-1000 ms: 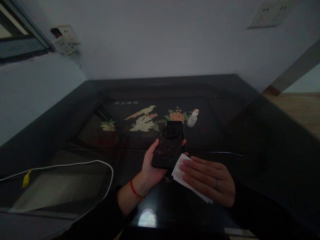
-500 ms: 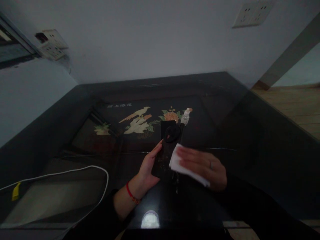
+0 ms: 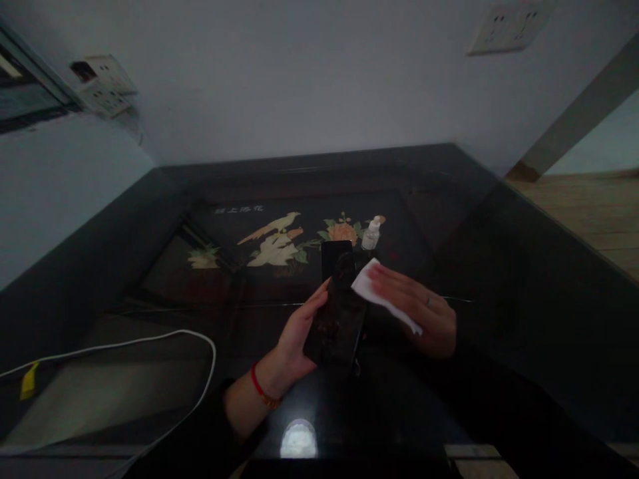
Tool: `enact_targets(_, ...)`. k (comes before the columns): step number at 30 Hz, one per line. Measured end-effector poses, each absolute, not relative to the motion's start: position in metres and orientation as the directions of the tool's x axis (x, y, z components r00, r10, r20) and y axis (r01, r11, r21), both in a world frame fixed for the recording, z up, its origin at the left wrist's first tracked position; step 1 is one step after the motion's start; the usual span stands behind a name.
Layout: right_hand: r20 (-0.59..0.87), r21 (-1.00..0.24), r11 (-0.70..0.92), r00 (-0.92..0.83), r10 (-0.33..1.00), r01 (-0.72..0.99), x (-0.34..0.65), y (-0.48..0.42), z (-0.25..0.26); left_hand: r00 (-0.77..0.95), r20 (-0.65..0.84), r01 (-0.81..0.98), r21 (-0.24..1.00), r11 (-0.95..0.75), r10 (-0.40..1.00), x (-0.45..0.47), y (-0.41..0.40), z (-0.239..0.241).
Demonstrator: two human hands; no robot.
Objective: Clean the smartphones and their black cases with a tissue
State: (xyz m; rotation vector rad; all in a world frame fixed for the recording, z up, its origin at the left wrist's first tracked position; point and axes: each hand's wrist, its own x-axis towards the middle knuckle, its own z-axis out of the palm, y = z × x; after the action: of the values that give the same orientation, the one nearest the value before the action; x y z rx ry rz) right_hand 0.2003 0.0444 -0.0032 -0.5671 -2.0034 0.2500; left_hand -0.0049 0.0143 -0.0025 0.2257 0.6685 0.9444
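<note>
My left hand (image 3: 298,330) is closed on the side edge of a black phone (image 3: 337,326), whose glossy face shows smudges or reflections. In my right hand (image 3: 417,306) is a folded white cloth (image 3: 382,293), pinched under the fingers. The cloth is by the upper right part of the phone; whether it touches cannot be made out. Beyond the phone lies a flat black rectangle (image 3: 332,251), with a dark item in front of it too dim to name. A small clear bottle (image 3: 371,234) with a white top stands just past the cloth.
The glossy black table (image 3: 419,186) has an inlaid bird and flower picture (image 3: 272,249). A white cable (image 3: 134,341) with a yellow tag (image 3: 28,381) runs along the left. Wall sockets (image 3: 506,28) are at the upper right, others (image 3: 107,86) at the left.
My right hand has moved the cloth up and away from the phone's lower middle toward its upper right. More of the phone's face shows. My left hand is nearly still.
</note>
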Motion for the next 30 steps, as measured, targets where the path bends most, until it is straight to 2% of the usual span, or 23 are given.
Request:
enact_targets(2, 0.716, -0.561, 0.723, -0.202, 0.668, 0.404, 0.204, 0.050, 0.000, 0.424, -0.395, -0.637, 0.509, 0.578, 0.815, -0.004, 0.013, -0.001)
enact_targets(4, 0.571, -0.726, 0.539, -0.064, 0.819, 0.427, 0.208, 0.057, 0.005, 0.449, -0.349, -0.603, 0.560, 0.567, 0.823, -0.003, 0.010, -0.002)
enact_targets(6, 0.405, -0.846, 0.412, -0.094, 0.909, 0.338, 0.210, 0.064, 0.011, 0.494, -0.311, -0.571, 0.588, 0.573, 0.812, -0.002, 0.008, -0.005)
enact_targets(8, 0.287, -0.911, 0.336, -0.219, 0.933, 0.239, 0.210, 0.069, 0.017, 0.556, -0.297, -0.527, 0.596, 0.606, 0.776, -0.001, 0.006, -0.008)
enact_targets(11, 0.185, -0.946, 0.274, -0.405, 0.895, 0.173, 0.211, 0.070, 0.021, 0.610, -0.293, -0.487, 0.595, 0.640, 0.736, -0.002, 0.006, -0.010)
enact_targets(14, 0.160, -0.957, 0.252, -0.466, 0.870, 0.141, 0.219, 0.069, 0.021, 0.603, -0.301, -0.490, 0.592, 0.640, 0.739, -0.004, 0.006, -0.006)
enact_targets(18, 0.214, -0.932, 0.302, -0.369, 0.905, 0.200, 0.233, 0.070, 0.020, 0.546, -0.352, -0.522, 0.567, 0.637, 0.760, -0.006, 0.009, 0.001)
enact_targets(21, 0.262, -0.902, 0.340, -0.290, 0.921, 0.267, 0.240, 0.072, 0.015, 0.476, -0.357, -0.611, 0.524, 0.594, 0.804, -0.008, 0.012, 0.003)
enact_targets(25, 0.279, -0.923, 0.323, -0.212, 0.936, 0.208, 0.242, 0.077, 0.001, 0.429, -0.294, -0.750, 0.411, 0.519, 0.854, -0.009, 0.017, 0.006)
enact_targets(30, 0.193, -0.966, 0.217, -0.168, 0.967, 0.140, 0.233, 0.085, -0.012, 0.427, -0.213, -0.821, 0.316, 0.476, 0.879, -0.012, 0.013, 0.013)
